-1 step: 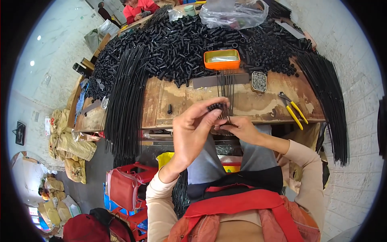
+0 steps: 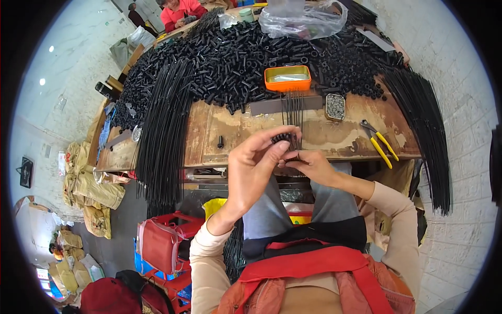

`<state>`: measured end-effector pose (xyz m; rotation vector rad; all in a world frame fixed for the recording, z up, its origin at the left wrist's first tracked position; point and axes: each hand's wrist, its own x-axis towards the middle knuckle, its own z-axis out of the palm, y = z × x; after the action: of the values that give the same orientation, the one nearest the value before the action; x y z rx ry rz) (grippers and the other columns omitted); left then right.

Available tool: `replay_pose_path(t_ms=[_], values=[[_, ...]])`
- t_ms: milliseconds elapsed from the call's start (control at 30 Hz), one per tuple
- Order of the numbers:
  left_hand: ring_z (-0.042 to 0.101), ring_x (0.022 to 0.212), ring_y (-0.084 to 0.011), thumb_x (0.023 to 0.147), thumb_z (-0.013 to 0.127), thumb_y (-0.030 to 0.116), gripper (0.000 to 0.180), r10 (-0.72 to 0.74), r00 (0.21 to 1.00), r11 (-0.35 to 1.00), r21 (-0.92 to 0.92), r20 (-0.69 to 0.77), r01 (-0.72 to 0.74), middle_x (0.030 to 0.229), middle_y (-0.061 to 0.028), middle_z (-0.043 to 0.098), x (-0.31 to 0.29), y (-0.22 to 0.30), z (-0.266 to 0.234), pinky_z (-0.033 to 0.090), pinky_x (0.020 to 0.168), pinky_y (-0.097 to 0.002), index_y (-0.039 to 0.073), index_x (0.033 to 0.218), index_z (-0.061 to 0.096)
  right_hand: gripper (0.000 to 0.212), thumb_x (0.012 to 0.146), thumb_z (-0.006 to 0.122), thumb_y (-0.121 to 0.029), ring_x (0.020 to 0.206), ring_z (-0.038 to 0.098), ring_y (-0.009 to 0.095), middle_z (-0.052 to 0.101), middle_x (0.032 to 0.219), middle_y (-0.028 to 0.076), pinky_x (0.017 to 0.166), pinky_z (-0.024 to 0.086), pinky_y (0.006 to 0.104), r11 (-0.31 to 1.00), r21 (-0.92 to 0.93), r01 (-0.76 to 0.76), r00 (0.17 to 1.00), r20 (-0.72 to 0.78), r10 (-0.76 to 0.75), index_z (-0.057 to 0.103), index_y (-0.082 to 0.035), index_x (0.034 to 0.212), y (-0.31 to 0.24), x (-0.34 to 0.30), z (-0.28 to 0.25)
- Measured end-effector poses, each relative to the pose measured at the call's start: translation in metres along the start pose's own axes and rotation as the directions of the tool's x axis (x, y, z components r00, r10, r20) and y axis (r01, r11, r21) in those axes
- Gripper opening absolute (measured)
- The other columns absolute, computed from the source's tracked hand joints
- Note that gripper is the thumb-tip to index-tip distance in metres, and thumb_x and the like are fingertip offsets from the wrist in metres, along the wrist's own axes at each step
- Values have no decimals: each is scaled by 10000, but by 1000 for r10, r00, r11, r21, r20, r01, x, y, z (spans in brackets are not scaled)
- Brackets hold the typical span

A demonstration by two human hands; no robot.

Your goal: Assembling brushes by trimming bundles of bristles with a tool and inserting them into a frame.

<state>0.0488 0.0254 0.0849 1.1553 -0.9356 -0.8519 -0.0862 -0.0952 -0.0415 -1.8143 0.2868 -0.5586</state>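
Note:
My left hand (image 2: 251, 167) is closed on a row of small black ribbed pieces (image 2: 281, 138), pinched between thumb and fingers above the table's front edge. Several thin black rods (image 2: 296, 112) run from there away across the table. Just to the right, my right hand (image 2: 316, 168) has its fingers closed round the near part of these rods; its fingertips are partly hidden. One short black tube with a wider end (image 2: 220, 142) stands apart on the wood, left of my hands.
A large heap of black tubes (image 2: 230, 63) covers the far table. Bundles of black rods hang over the front edge at left (image 2: 159, 141) and right (image 2: 426, 136). Beyond my hands are an orange tin (image 2: 269, 83), a small tin of metal bits (image 2: 335, 108), yellow-handled cutters (image 2: 380, 142). Another person sits opposite.
My left hand has shifted slightly to the right with the row of black pieces, nearer the rods. My right hand stays almost in place.

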Motion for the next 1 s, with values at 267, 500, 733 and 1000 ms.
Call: replay_pose_path(t_ms=[267, 500, 733, 1000], values=[[687, 934, -188, 893, 613, -69, 227, 91, 993, 994, 53, 72, -95, 1048, -161, 699, -15, -1, 1, 563, 862, -292, -53, 1116, 649, 242, 907, 626, -73, 914, 676, 156, 720, 994, 66, 819, 523, 287, 974, -202, 103, 994, 66, -92, 662, -32, 1143, -13, -4, -5], [666, 985, -161, 871, 631, -95, 245, 52, 998, 998, -21, 32, -51, 1067, -125, 701, -20, -20, 11, 540, 883, -272, -41, 1106, 679, 242, 903, 572, -129, 926, 655, 274, 668, 1001, 137, 790, 509, 367, 887, -459, 41, 999, 36, -28, 641, -24, 1111, -24, 17, -64], [656, 963, -129, 874, 642, -82, 268, 10, 997, 999, 31, 71, -12, 1068, -98, 695, -14, -19, 6, 538, 833, -244, -26, 1134, 679, 180, 891, 596, -152, 865, 646, 335, 666, 922, 175, 769, 507, 392, 701, -675, 230, 964, 62, -258, 679, 2, 932, 20, 131, -116], [710, 828, -183, 815, 649, 20, 318, 260, 953, 960, 65, 158, -273, 949, -155, 688, -14, -13, 14, 568, 761, -301, -8, 1129, 607, 74, 778, 591, -65, 855, 607, 405, 619, 840, 216, 742, 510, 480, 338, -938, 79, 997, 71, -35, 617, -2, 807, 84, 237, -140]])
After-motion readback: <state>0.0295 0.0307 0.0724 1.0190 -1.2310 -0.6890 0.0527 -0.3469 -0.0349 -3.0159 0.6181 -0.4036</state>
